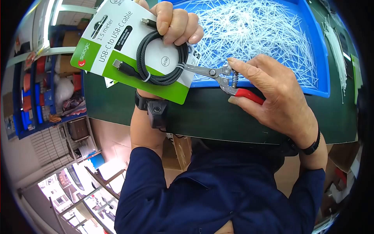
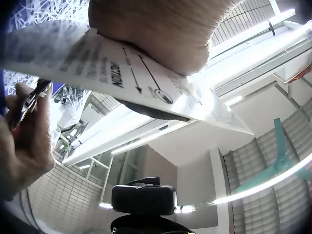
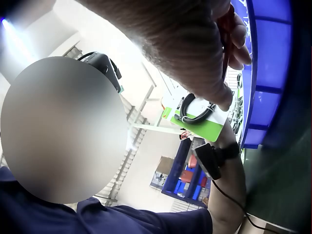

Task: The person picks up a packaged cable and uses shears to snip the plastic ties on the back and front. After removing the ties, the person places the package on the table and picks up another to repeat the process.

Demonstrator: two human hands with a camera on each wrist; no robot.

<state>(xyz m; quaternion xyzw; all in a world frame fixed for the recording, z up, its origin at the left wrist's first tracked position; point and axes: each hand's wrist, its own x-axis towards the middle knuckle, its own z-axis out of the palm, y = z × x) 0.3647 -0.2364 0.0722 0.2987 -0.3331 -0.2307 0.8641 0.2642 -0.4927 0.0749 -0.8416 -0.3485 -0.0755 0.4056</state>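
Note:
My left hand (image 1: pixel 179 25) grips the top edge of a green and white USB-C cable card (image 1: pixel 87 58), tilted above the table. A coiled black braided cable (image 1: pixel 141 58) lies on the card's front, held by white ties; one tie (image 1: pixel 146 77) sits at the lower left of the coil. Red-handled cutters (image 1: pixel 225 80) are in my right hand (image 1: pixel 278 87), thumb and fingers around the handles. Their tips are right at the tie (image 1: pixel 181 66) on the coil's right side. The left wrist view shows the printed back of the card (image 2: pixel 102 63).
Behind my hands, a blue tray (image 1: pixel 322 62) holds a tangled heap of white cable ties (image 1: pixel 249 35). A bundle of long white ties (image 1: pixel 336 50) lies right of it on the dark green table (image 1: pixel 218 117). Shelves (image 1: pixel 35 89) stand at the left.

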